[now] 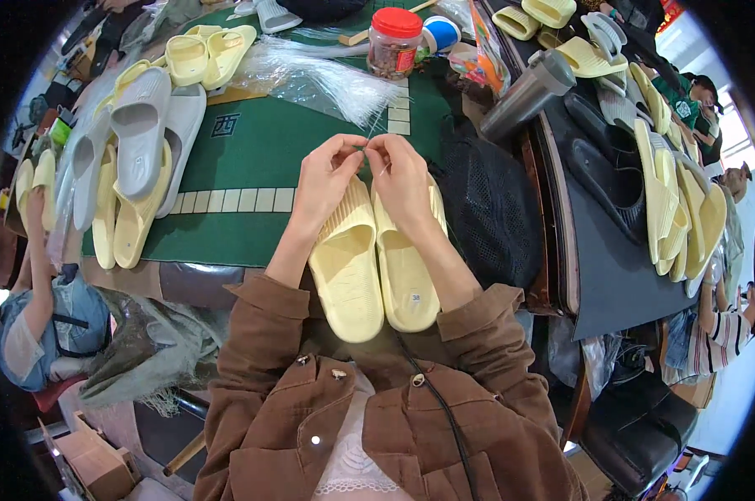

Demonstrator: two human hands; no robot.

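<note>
As the left hand (329, 179) and right hand (401, 182) of a person in a brown cloth jacket (269, 434) met in tight pinches, two pale-yellow, ribbed slide slippers (346, 280) lay side by side beneath the wrists, at the near edge of a green-topped table (256, 159); anything held was too fine to make out.

The left hand (325, 177) and right hand (401, 182) are close together, fingertips (353, 159) pinched, both forearms (292, 252) angled inward.

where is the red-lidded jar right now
In the head view, the red-lidded jar is near the top, just right of centre, immediately left of the blue-and-white cup and beyond both hands.
</note>
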